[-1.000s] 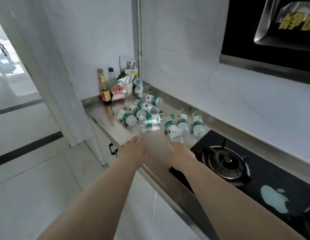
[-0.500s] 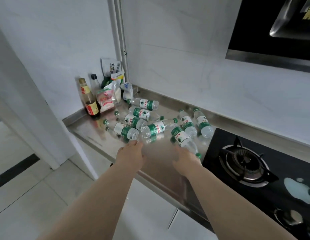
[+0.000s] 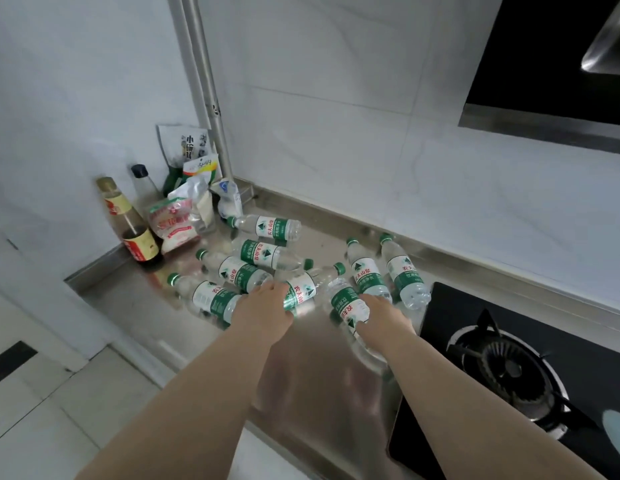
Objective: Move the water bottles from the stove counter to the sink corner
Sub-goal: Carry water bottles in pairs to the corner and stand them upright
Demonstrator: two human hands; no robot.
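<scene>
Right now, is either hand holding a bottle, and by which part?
Left hand lies over the base end of one lying water bottle; right hand lies on the body of another bottle. Whether the fingers have closed cannot be told.

Seven clear water bottles (image 3: 267, 254) with green caps and green-white labels lie scattered on their sides at frame centre.

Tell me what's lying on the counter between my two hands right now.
In the head view, one water bottle lies on its side between the left hand and the right hand, on the steel counter.
</scene>
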